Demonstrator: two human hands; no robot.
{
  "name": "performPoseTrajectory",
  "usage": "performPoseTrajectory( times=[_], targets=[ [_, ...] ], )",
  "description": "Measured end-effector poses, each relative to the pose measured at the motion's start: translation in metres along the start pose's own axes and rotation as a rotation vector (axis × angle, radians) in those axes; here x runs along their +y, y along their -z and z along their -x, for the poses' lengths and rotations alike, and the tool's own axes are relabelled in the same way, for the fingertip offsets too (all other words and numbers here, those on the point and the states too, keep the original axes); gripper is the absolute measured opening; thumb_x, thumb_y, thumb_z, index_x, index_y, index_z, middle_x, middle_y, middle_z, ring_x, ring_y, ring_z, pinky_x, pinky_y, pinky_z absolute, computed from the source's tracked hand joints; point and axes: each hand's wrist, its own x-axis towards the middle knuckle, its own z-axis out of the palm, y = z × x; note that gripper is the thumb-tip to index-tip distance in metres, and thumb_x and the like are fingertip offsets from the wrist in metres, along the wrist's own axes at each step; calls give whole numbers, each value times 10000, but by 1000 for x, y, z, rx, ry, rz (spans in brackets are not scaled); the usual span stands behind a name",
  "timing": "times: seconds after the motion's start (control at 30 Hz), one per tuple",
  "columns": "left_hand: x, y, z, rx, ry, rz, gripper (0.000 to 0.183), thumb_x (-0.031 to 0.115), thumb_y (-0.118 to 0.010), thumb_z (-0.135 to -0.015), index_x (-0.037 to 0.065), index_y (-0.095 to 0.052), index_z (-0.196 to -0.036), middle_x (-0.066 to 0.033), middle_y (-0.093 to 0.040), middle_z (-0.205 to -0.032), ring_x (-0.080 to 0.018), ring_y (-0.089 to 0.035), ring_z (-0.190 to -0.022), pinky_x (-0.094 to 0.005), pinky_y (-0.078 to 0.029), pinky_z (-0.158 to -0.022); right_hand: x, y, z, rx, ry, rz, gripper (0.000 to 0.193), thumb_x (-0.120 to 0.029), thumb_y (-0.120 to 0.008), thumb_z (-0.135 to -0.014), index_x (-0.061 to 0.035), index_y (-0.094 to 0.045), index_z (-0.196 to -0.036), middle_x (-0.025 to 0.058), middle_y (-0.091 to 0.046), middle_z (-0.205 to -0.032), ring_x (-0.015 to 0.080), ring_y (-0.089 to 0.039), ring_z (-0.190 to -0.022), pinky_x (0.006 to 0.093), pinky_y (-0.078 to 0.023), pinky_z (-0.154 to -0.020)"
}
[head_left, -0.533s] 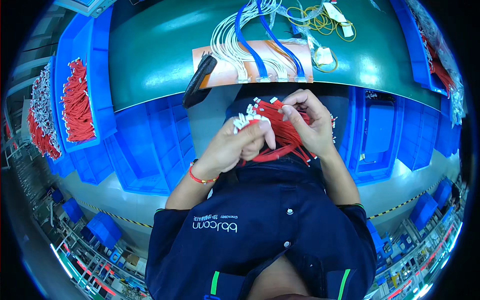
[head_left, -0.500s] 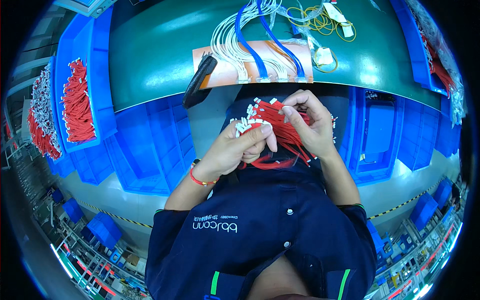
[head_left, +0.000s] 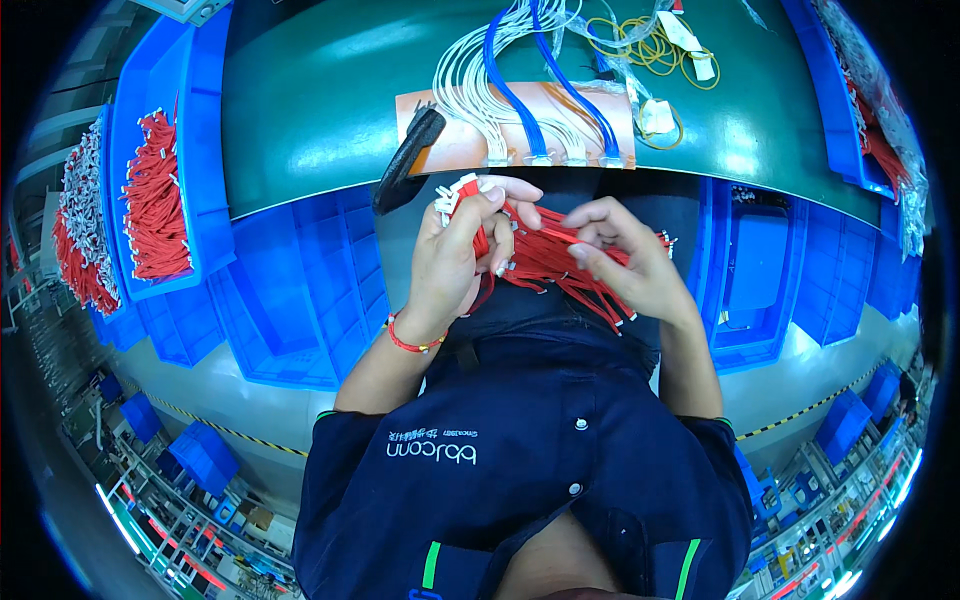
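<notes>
Your left hand is clamped around a bundle of thin red wires with small white connector ends, the white tips sticking out above your fist, just below the near edge of the green work table. Your right hand lies on the loose ends of the same bundle, its fingers pinched on a few strands that fan out toward your right. A black-handled tool lies at the table edge just beyond your left hand, beside white and blue cables on an orange mat. More red wires fill a blue plastic bin to your left
</notes>
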Motion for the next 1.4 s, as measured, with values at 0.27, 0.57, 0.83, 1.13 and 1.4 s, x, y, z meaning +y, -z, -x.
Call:
performPoseTrajectory(
  times=[0.27, 0.57, 0.83, 1.13, 1.4],
  targets=[
    [10, -2, -5, -11, 9, -48, 363, 251, -496, -1034, -55, -665, -1131, -112, -716, -882, -45, -452, -480, -203, -374, -467, 34, 53, 31, 301, 44, -592, 101, -125, -630, -950, -28, -612, -969, 1, -563, -737, 85, -531, -592, 266, -467, -597],
    [5, 1, -9, 45, 31, -45, 317, 196, -492, -1023, -50, -691, -1034, 34, -507, -626, -14, -337, -470, -186, -253, -445, 20, 20, 11, 212, 149, -753, 216, -120, -623, -948, 43, -673, -1082, 98, -587, -974, 143, -609, -758, 305, -509, -749],
    [8, 6, -14, -35, 121, 50, 322, 198, -481, -1014, -68, -661, -998, 51, -404, -605, -8, -268, -465, -182, -229, -405, 4, -2, -12, 194, 127, -418, 212, -122, -609, -975, 33, -714, -1076, 127, -681, -1013, 126, -632, -730, 270, -515, -740],
    [-2, 6, -16, -7, 68, 106, 318, 205, -493, -1018, -47, -686, -1016, 57, -447, -591, 0, -290, -469, -186, -235, -432, 0, -6, -18, 266, 117, -362, 237, -136, -577, -1008, 46, -697, -1102, 102, -693, -887, 93, -604, -670, 231, -502, -648],
    [10, 8, -10, -20, 1, -174, 348, 207, -481, -1032, -58, -669, -1155, -34, -690, -786, 0, -314, -461, -191, -252, -434, -3, -5, -19, 450, 133, -277, 248, -147, -576, -1011, 53, -699, -1090, 79, -675, -826, 70, -571, -627, 207, -473, -592]
  ],
)
